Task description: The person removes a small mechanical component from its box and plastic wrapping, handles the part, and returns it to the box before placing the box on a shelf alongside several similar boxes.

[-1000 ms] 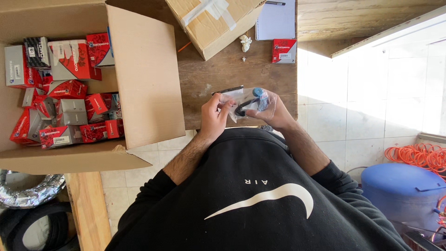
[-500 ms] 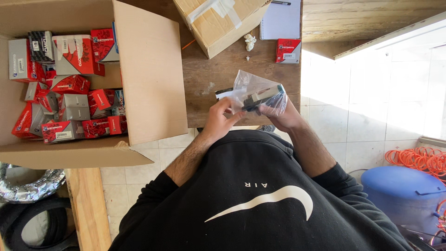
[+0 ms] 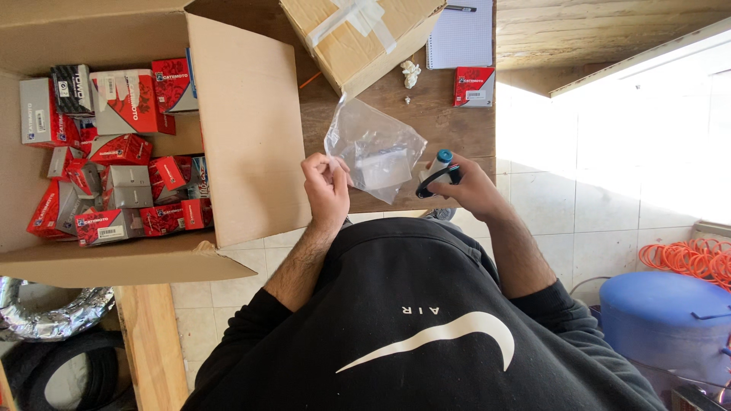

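My left hand [image 3: 326,185] pinches the lower corner of a clear plastic bag [image 3: 373,146], which stands up above the wooden table [image 3: 426,122] and has a pale flat piece inside. My right hand [image 3: 466,188] grips a small black part with a blue-capped white piece [image 3: 439,169], just right of the bag. Both hands are over the table's near edge, a short way apart.
A big open cardboard box [image 3: 251,129] full of several small red and grey boxes [image 3: 114,160] lies to the left. A taped carton [image 3: 358,34], a notepad [image 3: 461,34], a small red box [image 3: 474,85] and a crumpled white scrap [image 3: 411,74] lie on the table. Blue drum [image 3: 662,323] and orange hose [image 3: 697,255] at right.
The hands have drawn apart: the black part with the blue cap is now in my right hand outside the bag, and my left hand holds the bag up, opened out.
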